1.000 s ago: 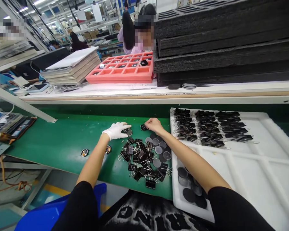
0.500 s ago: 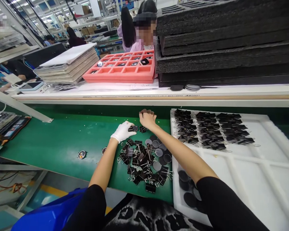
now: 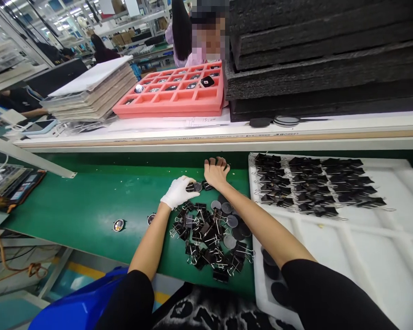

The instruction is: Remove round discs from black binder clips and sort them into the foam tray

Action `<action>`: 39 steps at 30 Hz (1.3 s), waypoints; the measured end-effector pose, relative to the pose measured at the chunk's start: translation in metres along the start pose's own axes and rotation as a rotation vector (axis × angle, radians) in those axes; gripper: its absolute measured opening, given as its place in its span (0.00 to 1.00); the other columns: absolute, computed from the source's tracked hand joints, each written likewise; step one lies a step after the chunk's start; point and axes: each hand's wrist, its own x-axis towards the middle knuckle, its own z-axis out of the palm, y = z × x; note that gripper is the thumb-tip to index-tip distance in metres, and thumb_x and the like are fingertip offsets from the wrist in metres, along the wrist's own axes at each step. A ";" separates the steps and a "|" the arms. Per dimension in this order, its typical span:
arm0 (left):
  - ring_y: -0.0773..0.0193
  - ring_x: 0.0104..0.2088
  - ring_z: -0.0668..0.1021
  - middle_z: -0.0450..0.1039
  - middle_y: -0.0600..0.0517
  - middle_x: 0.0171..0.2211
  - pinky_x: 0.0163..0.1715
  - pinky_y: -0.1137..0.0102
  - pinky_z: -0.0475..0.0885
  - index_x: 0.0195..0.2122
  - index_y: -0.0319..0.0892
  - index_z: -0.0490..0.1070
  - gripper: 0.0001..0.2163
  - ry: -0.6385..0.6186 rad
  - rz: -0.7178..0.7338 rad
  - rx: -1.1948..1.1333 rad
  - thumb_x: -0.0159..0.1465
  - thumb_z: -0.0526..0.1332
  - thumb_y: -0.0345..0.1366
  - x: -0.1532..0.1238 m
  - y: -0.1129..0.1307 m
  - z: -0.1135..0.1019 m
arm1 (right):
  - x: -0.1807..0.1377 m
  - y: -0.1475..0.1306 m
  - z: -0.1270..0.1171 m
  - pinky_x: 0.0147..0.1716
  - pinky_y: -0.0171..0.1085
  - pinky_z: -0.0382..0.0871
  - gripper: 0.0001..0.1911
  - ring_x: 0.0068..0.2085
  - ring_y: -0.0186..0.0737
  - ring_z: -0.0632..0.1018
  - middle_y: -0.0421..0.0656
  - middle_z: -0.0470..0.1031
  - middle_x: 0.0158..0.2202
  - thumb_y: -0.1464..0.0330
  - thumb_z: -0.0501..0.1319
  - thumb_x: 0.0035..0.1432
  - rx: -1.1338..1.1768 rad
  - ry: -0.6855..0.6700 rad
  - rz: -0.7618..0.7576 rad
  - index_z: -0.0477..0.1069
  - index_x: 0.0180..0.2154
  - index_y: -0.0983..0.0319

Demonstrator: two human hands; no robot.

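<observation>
Head view of a green conveyor tabletop (image 3: 89, 201) at an assembly station. The gloved left hand (image 3: 177, 191) rests on the belt with its fingers (image 3: 189, 182) pinched together on a small round disc with a binder clip (image 3: 194, 186) at its edge; this piece lies at the fingertips, just right of the glove and directly between the two hands. The bare right hand (image 3: 216, 171) lies flat just beyond and to the right of it, fingers curled down over a dark clip-sized object against the belt; whether they are clamped on it cannot be told. A second loose clip (image 3: 207, 185) sits touching the heel of that hand. Both hands are about equally near the clipped disc, the left one already holding it. Nearer the person lies a heap of black binder clips (image 3: 206, 238) mixed with grey discs (image 3: 227, 208). To the right, a white foam tray (image 3: 365, 238) carries rows of clipped pieces (image 3: 313, 185).
</observation>
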 end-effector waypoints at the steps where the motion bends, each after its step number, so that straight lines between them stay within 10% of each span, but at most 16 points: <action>1: 0.49 0.54 0.79 0.78 0.47 0.52 0.56 0.57 0.72 0.53 0.46 0.76 0.22 0.001 0.012 -0.007 0.62 0.73 0.48 0.002 0.001 0.001 | 0.000 0.001 0.001 0.68 0.64 0.44 0.27 0.73 0.58 0.53 0.58 0.58 0.69 0.57 0.41 0.77 0.006 0.006 0.003 0.68 0.62 0.62; 33: 0.49 0.54 0.79 0.78 0.45 0.51 0.59 0.56 0.74 0.54 0.45 0.78 0.24 0.063 0.032 -0.185 0.57 0.75 0.46 0.011 0.009 0.014 | -0.009 -0.008 -0.005 0.68 0.69 0.39 0.24 0.73 0.64 0.52 0.62 0.59 0.69 0.58 0.46 0.76 0.121 0.077 -0.020 0.72 0.56 0.65; 39: 0.59 0.49 0.83 0.81 0.45 0.52 0.51 0.66 0.78 0.58 0.43 0.74 0.22 0.161 -0.049 -0.316 0.67 0.66 0.47 0.006 0.008 0.009 | -0.001 -0.002 -0.034 0.60 0.56 0.70 0.21 0.59 0.51 0.75 0.49 0.73 0.60 0.55 0.61 0.73 0.340 -0.127 -0.136 0.72 0.58 0.61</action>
